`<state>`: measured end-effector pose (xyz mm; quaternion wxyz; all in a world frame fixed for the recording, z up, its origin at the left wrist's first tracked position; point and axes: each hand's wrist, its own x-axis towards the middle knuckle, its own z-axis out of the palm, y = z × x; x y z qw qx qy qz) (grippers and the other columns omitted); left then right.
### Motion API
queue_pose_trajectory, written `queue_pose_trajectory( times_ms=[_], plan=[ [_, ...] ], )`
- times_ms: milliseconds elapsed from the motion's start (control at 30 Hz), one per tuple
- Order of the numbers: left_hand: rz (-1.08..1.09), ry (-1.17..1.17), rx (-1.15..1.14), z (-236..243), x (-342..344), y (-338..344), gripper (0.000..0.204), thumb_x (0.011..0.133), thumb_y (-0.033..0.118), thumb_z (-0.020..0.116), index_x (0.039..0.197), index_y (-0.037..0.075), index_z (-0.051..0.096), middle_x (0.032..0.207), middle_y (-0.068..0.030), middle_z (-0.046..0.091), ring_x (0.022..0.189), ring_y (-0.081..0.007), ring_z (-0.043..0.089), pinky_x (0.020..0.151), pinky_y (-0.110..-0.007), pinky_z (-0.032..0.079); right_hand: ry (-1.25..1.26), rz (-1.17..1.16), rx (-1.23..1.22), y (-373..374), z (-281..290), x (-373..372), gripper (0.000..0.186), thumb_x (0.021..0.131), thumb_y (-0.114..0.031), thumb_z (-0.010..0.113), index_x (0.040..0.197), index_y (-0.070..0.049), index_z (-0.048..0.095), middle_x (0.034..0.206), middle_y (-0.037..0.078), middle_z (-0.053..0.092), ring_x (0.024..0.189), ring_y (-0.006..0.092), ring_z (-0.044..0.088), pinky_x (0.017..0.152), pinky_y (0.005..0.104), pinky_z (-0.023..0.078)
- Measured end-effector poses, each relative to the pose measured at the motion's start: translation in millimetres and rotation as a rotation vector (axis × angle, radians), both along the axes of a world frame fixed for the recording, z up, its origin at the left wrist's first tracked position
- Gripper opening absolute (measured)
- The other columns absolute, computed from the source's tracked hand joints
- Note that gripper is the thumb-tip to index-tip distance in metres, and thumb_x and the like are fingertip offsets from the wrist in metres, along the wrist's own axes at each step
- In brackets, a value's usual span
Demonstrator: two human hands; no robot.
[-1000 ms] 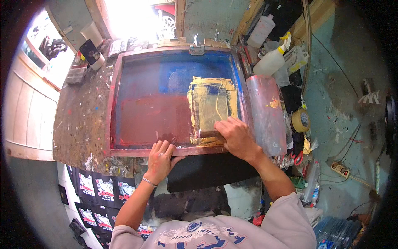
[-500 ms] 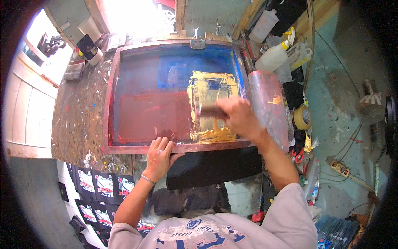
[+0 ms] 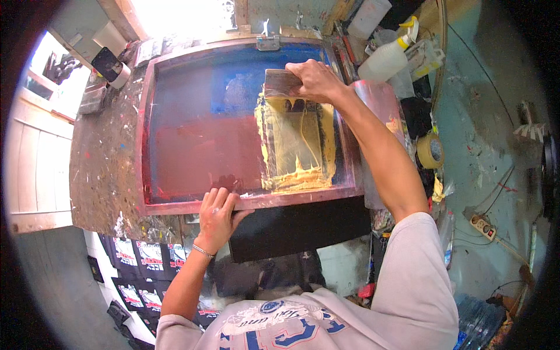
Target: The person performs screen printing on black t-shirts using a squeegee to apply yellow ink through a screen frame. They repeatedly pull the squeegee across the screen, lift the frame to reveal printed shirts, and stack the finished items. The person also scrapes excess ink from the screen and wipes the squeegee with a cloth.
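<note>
On the framed screen [image 3: 195, 154], yellow ink [image 3: 297, 143] looked part-spread — a thick ridge [image 3: 300, 177] remaining — while the right hand [image 3: 315, 82] gripped a squeegee [image 3: 280, 82] beyond, contact unclear, the left hand [image 3: 217, 215] clasping the front rail [image 3: 291, 200].

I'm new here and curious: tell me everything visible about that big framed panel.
The framed panel is a wide rectangle lying over a stained workbench, its reddish frame apparently wooden, its surface blotched blue and dark red. Yellow paste forms a patch on its right. A metal-looking clamp meets its far edge. The left hand rests on its near edge; the right hand holds a brown tool at the patch's far end.
</note>
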<state>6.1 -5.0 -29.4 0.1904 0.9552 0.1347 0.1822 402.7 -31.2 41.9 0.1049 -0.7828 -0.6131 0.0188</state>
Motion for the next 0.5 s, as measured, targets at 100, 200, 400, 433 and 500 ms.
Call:
queue_pose_trajectory(
  times_ms=[100,200,400,433,500],
  plan=[
    [0.002,-0.024,-0.011,4,2,-3,0.039,0.076,0.03,0.084,0.093,0.005,0.06,0.086,-0.0107,0.051,0.082,-0.0319,0.05,0.074,-0.043,0.042,0.062,0.026,-0.11,-21,2,-19,0.036,0.077,-0.02,0.082,0.103,-0.006,0.061,0.094,0.023,0.071,0.094,0.0443,0.069,0.08,0.0546,0.055],
    [0.008,-0.02,-0.01,9,2,-4,0.038,0.076,0.03,0.084,0.094,0.005,0.06,0.085,-0.0106,0.05,0.082,-0.0322,0.05,0.074,-0.043,0.042,0.055,0.046,-0.121,-54,5,-60,0.034,0.075,-0.01,0.076,0.104,-0.005,0.059,0.093,0.023,0.071,0.092,0.0441,0.069,0.078,0.0541,0.056],
    [0.006,-0.01,-0.017,8,1,-6,0.038,0.078,0.029,0.083,0.094,0.005,0.06,0.088,-0.0109,0.052,0.085,-0.0328,0.051,0.076,-0.044,0.042,0.097,0.069,-0.153,-114,10,-123,0.036,0.074,-0.004,0.072,0.107,-0.003,0.058,0.096,0.021,0.071,0.095,0.0433,0.069,0.081,0.053,0.057],
    [0.006,-0.004,-0.008,9,1,-5,0.038,0.078,0.03,0.083,0.095,0.005,0.06,0.089,-0.0111,0.052,0.086,-0.033,0.051,0.077,-0.044,0.042,0.107,0.068,-0.178,-120,13,-131,0.037,0.074,-0.003,0.072,0.108,-0.003,0.058,0.097,0.021,0.072,0.095,0.0431,0.069,0.082,0.053,0.057],
    [0.002,0.001,-0.004,10,2,-7,0.038,0.078,0.03,0.083,0.095,0.004,0.06,0.09,-0.0114,0.054,0.088,-0.0334,0.052,0.078,-0.044,0.043,0.11,0.068,-0.118,-131,9,-138,0.035,0.076,-0.003,0.07,0.109,-0.002,0.058,0.098,0.021,0.072,0.096,0.0431,0.069,0.082,0.0536,0.056]
  ],
)
